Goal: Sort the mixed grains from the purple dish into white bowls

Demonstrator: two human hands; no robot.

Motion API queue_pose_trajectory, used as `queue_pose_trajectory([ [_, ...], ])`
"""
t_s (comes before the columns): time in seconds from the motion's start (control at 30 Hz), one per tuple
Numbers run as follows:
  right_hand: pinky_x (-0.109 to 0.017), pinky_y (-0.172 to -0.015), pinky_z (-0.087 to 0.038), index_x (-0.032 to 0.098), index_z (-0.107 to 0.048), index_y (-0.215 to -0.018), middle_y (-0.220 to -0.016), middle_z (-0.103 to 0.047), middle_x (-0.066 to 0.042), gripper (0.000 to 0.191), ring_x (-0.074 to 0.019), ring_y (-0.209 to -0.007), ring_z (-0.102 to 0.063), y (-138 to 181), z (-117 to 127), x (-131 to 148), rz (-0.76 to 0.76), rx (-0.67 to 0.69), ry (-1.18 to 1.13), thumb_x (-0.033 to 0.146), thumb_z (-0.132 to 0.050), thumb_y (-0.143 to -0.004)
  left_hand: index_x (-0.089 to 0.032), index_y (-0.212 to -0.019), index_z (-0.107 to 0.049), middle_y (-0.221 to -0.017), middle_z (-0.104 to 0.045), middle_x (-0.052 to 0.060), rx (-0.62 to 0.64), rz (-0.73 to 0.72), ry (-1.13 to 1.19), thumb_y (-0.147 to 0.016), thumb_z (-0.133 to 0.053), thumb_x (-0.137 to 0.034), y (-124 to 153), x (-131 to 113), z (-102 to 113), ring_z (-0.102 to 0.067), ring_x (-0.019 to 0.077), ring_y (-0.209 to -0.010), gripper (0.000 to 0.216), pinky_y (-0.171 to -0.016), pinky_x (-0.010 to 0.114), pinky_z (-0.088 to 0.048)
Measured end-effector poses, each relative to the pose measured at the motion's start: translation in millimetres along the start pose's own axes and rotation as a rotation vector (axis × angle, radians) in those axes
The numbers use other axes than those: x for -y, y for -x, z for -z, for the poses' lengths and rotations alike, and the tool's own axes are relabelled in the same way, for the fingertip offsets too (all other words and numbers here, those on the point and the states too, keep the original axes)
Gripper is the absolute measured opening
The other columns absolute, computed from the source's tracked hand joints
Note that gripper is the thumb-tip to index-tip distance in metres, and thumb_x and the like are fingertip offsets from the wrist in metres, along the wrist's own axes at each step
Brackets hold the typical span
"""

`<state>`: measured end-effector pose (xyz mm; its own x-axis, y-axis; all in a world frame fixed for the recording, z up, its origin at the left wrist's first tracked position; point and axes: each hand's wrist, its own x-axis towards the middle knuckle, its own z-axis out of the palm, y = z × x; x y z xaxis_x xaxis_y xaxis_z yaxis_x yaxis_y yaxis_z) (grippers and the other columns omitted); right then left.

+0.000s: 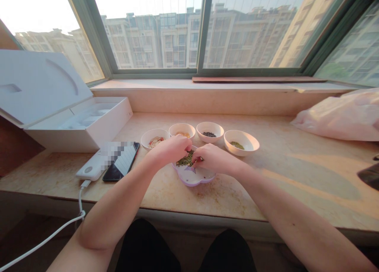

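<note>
A lavender-rimmed, scalloped bowl (195, 182) sits in front of me, with green beans (185, 160) gathered at its far left and a few bits scattered on its bare floor. My left hand (175, 149) hangs over the bowl's far left side, its fingers curled together. Over the right of the beans is my right hand (211, 156), thumb and fingers pinched low at the pile. Whatever lies between the fingers of either hand is too small or hidden to name.
Behind stand white bowls: one with pale and reddish pieces (155, 141), one with yellowish grains (185, 134), one with black beans (209, 134), one with green beans (237, 145). Left are a phone (121, 164), a cabled power bank (91, 165) and an open white box (109, 116). A plastic bag (340, 116) lies right.
</note>
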<state>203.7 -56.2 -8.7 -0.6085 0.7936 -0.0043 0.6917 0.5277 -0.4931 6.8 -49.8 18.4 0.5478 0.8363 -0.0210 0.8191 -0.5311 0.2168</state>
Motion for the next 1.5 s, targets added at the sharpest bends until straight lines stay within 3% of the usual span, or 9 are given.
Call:
queue_pose_trajectory([
  [0.2,-0.039,-0.077,-0.048,0.026,-0.075,-0.077,-0.076,-0.071,-0.006,0.011,-0.0264,-0.08,-0.067,0.8,-2.2,-4.1,0.012,-0.048,0.025,0.026,-0.071,-0.088,-0.02,-0.084,-0.072,-0.08,-0.071,0.007,-0.002,0.037,0.004,-0.092,-0.058,-0.014,0.7,-3.4,1.6,-0.064,0.0218,-0.082,0.017,-0.067,0.031,-0.041],
  [0.43,-0.042,-0.076,-0.041,0.02,-0.06,-0.069,-0.08,-0.07,-0.009,0.028,-0.0212,-0.07,-0.059,0.6,-1.5,8.0,0.043,0.064,0.382,0.007,-0.05,-0.092,-0.021,-0.09,-0.074,-0.09,-0.076,0.005,-0.018,0.012,-0.028,-0.091,-0.058,-0.02,-1.1,-0.2,-1.6,-0.065,0.0206,-0.079,0.016,-0.065,0.031,-0.041],
  [0.67,-0.04,-0.077,-0.041,0.018,-0.071,-0.088,-0.091,-0.071,-0.013,0.027,-0.0277,-0.09,-0.067,1.3,-6.9,14.2,0.031,0.084,0.49,0.003,-0.049,-0.095,-0.019,-0.085,-0.073,-0.086,-0.076,0.008,-0.01,-0.007,-0.031,-0.094,-0.056,-0.02,-2.0,-1.0,-3.0,-0.065,0.0208,-0.08,0.019,-0.067,0.029,-0.044],
  [0.87,-0.042,-0.083,-0.046,0.018,-0.069,-0.1,-0.112,-0.071,-0.017,0.025,-0.0312,-0.105,-0.065,0.7,-8.8,15.0,0.025,0.071,0.488,0.004,-0.049,-0.095,-0.019,-0.085,-0.075,-0.085,-0.075,0.007,-0.013,0.043,-0.008,-0.096,-0.054,-0.024,-2.8,0.5,0.4,-0.065,0.0197,-0.074,0.024,-0.064,0.029,-0.044],
  [0.97,-0.042,-0.085,-0.048,0.018,-0.064,-0.098,-0.111,-0.069,-0.015,0.021,-0.0282,-0.101,-0.064,-2.8,-0.8,9.2,0.02,-0.014,0.244,0.013,-0.044,-0.102,-0.019,-0.081,-0.075,-0.086,-0.076,0.007,-0.069,0.015,0.039,-0.098,-0.051,-0.025,-5.9,1.6,2.8,-0.065,0.0185,-0.077,0.03,-0.066,0.028,-0.046],
  [1.07,-0.039,-0.089,-0.048,0.019,-0.062,-0.102,-0.11,-0.068,-0.011,0.021,-0.0243,-0.101,-0.062,-6.0,10.8,0.6,0.013,-0.144,-0.162,0.03,-0.044,-0.107,-0.021,-0.092,-0.079,-0.093,-0.078,0.005,-0.207,-0.018,0.149,-0.099,-0.051,-0.021,-8.7,-1.4,6.8,-0.068,0.0171,-0.085,0.029,-0.078,0.028,-0.052],
  [1.27,-0.029,-0.063,-0.041,0.022,-0.056,-0.087,-0.073,-0.049,0.002,0.04,-0.0142,-0.067,-0.044,-9.8,21.3,-10.6,-0.142,-0.201,-0.877,0.06,-0.066,-0.093,-0.023,-0.113,-0.079,-0.115,-0.078,0.005,-0.405,-0.161,0.357,-0.098,-0.06,-0.019,-14.8,-4.3,4.6,-0.072,0.0139,-0.094,0.024,-0.088,0.027,-0.058],
  [1.4,-0.027,-0.059,-0.039,0.02,-0.062,-0.088,-0.073,-0.048,0.004,0.045,-0.0117,-0.065,-0.041,-11.9,18.2,-8.5,-0.14,-0.224,-1.188,0.056,-0.087,-0.075,-0.022,-0.111,-0.079,-0.114,-0.078,0.005,-0.512,-0.119,0.354,-0.101,-0.062,-0.021,-21.4,-2.6,-5.3,-0.073,0.0139,-0.093,0.02,-0.09,0.028,-0.058],
  [1.5,-0.025,-0.058,-0.041,0.018,-0.065,-0.087,-0.077,-0.054,0.003,0.039,-0.01,-0.066,-0.044,-14.1,15.6,-8.9,-0.162,-0.238,-1.29,0.044,-0.091,-0.073,-0.021,-0.106,-0.078,-0.112,-0.078,0.006,-0.553,-0.115,0.289,-0.104,-0.059,-0.023,-24.3,-2.7,-11.2,-0.073,0.016,-0.1,0.019,-0.094,0.029,-0.056],
])
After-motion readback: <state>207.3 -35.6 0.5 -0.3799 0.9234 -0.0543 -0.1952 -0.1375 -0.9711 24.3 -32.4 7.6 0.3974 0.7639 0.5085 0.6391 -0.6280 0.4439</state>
